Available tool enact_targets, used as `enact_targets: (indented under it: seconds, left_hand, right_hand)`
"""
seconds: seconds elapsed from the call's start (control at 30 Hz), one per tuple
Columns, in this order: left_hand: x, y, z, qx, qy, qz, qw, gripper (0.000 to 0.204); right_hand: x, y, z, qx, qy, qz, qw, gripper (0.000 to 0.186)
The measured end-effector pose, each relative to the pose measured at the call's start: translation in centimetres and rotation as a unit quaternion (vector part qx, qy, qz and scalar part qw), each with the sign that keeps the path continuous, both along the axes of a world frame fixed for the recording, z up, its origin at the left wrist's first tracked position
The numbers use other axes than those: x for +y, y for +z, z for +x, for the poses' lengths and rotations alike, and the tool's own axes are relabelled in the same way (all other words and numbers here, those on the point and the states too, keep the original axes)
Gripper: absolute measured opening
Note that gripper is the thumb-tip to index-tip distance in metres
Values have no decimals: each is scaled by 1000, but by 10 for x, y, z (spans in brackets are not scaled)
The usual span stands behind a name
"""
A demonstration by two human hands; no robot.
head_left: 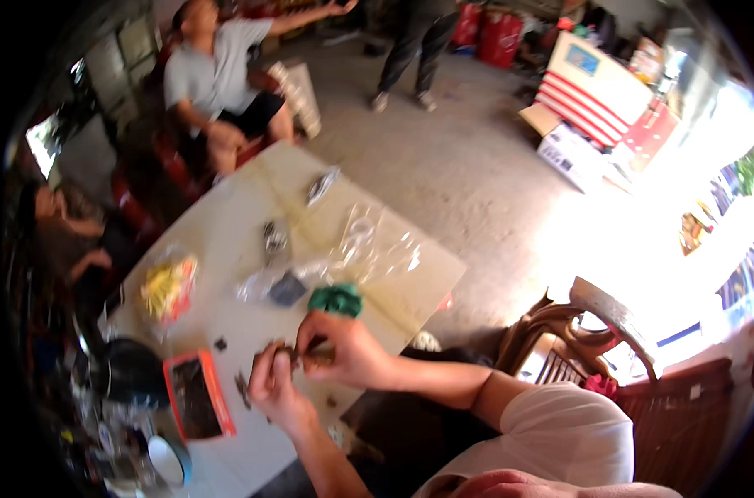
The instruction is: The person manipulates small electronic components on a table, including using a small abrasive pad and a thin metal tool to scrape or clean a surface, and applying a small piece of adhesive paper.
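My left hand (pixel 279 390) and my right hand (pixel 340 350) meet above the near part of the white table (pixel 252 461). The fingers of both are curled and pinched around something small and dark, mostly covered by the fingertips, so its kind does not show. Just beyond the right hand lies a crumpled green bag or cloth (pixel 336 300). Beside that is a dark grey folded piece (pixel 287 289). To the left of my left hand sits an orange-edged box (pixel 173 390) with dark contents. A small thin tool-like piece (pixel 243 390) lies between box and hand.
Clear plastic wrapping (pixel 377 249), a silvery packet (pixel 322 186) and a bag of yellow pieces (pixel 169 288) lie on the table. A dark pan (pixel 134 373) and a pale bowl (pixel 168 461) stand left. A wooden chair (pixel 617 319) is right. A seated person (pixel 219 70) is beyond.
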State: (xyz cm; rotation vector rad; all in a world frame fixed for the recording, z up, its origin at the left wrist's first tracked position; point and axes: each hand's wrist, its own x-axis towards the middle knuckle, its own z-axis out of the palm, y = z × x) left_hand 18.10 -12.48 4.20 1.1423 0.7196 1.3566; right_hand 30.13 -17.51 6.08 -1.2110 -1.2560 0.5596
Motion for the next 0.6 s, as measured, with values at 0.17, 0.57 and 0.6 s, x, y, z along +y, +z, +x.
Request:
enact_targets:
  seconds: [0.17,0.57,0.6]
  left_hand:
    - [-14,4,12,19,-35,14,999,15]
    - [-22,2,23,-118,-20,-38,992,21]
    - [-21,1,25,-125,-44,-34,991,21]
  right_hand:
    - [-20,2,9,-6,-36,28,999,20]
    - [-20,-9,14,90,-23,79,993,21]
    - [-21,-4,16,89,-35,69,993,20]
